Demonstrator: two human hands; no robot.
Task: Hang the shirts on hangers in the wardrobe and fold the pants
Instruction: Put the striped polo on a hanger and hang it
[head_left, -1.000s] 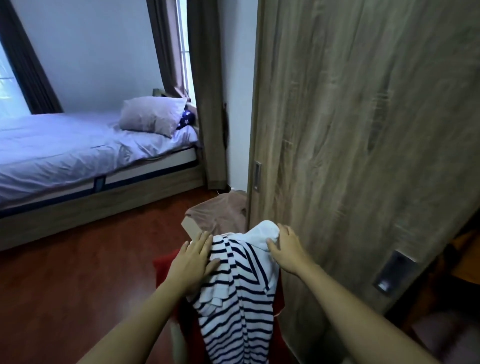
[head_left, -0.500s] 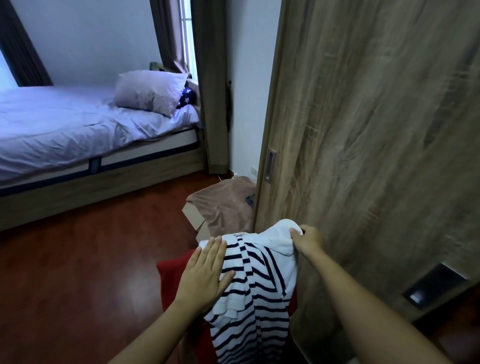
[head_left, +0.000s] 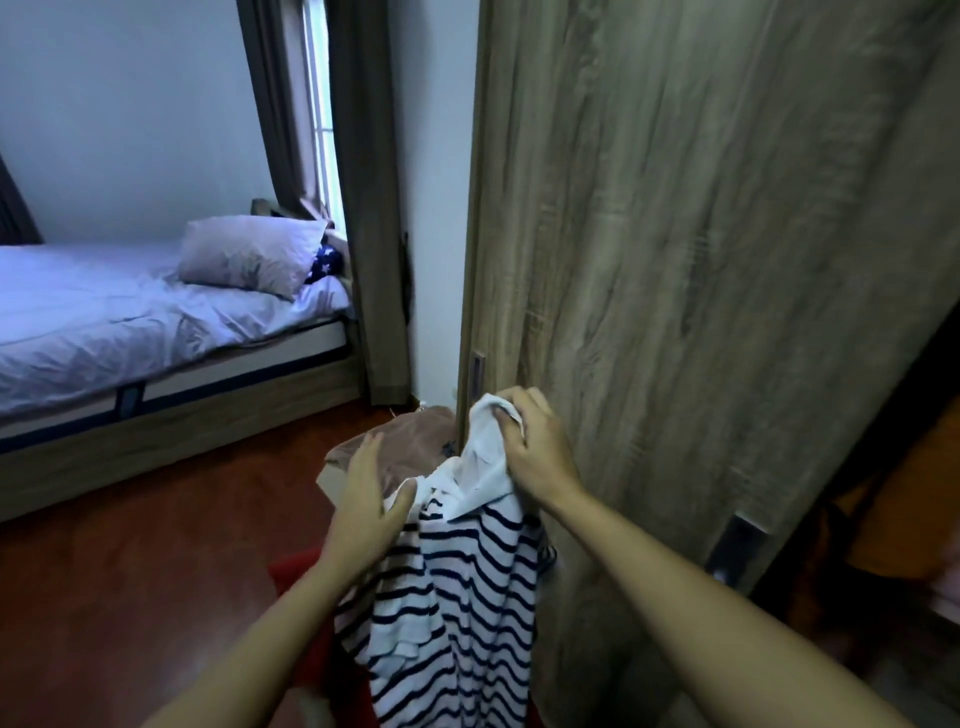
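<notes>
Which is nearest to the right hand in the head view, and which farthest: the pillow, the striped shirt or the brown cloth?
1. Striped shirt: in front of the person, its white collar gripped in the right hand.
2. Brown cloth: just left of that hand, lower down by the wardrobe door.
3. Pillow: far left, across the room on the bed.

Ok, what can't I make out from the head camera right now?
Wardrobe interior: only a dark sliver at the right edge, behind the wardrobe door; no hangers visible.
Striped shirt: hem cut off by the bottom edge; collar bunched in the right hand.
Red item: mostly covered by the shirt.
</notes>
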